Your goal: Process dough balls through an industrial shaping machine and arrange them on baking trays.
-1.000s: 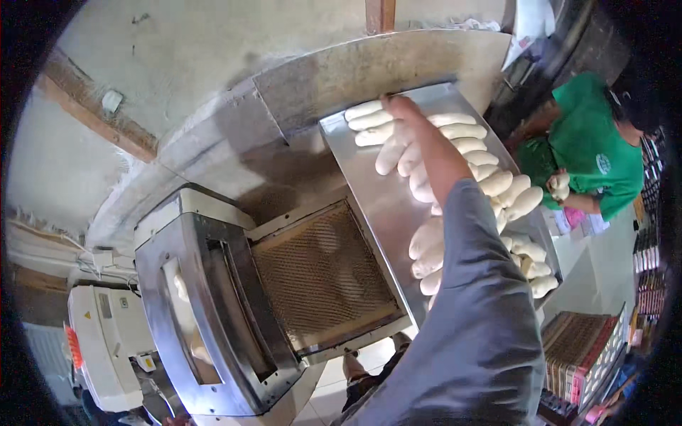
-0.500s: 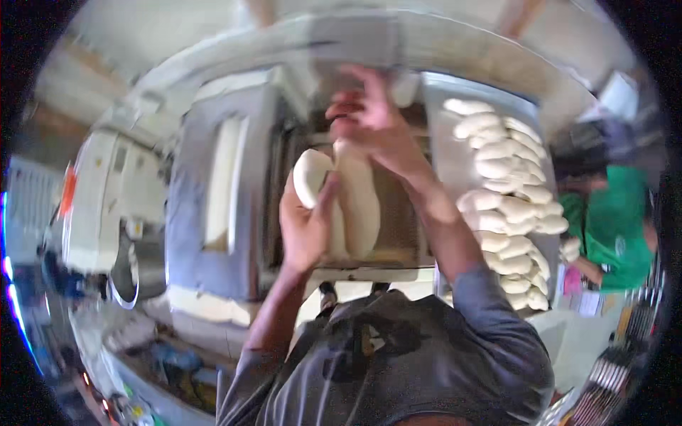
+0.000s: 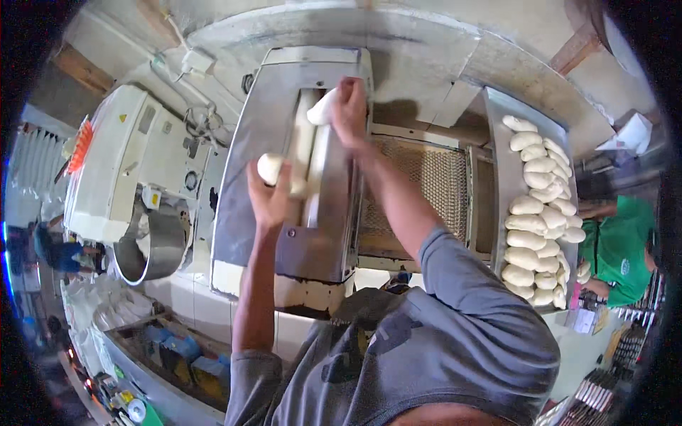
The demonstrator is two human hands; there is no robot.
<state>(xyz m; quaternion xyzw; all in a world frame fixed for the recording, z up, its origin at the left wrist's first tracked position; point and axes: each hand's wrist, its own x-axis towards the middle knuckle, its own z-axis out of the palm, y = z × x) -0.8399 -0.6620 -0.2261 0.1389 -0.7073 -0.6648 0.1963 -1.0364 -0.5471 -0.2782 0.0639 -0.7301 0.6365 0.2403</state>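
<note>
My left hand [image 3: 267, 199] grips pale dough [image 3: 271, 167] beside the lower left of the long slot [image 3: 306, 142] in a steel-topped machine [image 3: 252, 234]. Near the slot's upper end, my right hand [image 3: 347, 113] is closed on another piece of white dough [image 3: 320, 110]. Pale rollers or dough, too unclear to tell apart, show inside the slot. Right of the machine is a perforated metal bed [image 3: 415, 199]. A long metal tray [image 3: 504, 177] beyond it carries several rows of plump, elongated dough pieces [image 3: 527, 241].
A white mixer [image 3: 106, 177] with a steel bowl [image 3: 153, 248] stands at left. A co-worker in green [image 3: 618, 248] works at far right, holding something pale. A trough with blue containers [image 3: 170, 344] lies lower left. A concrete wall [image 3: 419, 35] runs along the back.
My view has turned from the dough tray toward the machine. Both hands have moved from over the perforated bed leftward to the slot, each now holding dough.
</note>
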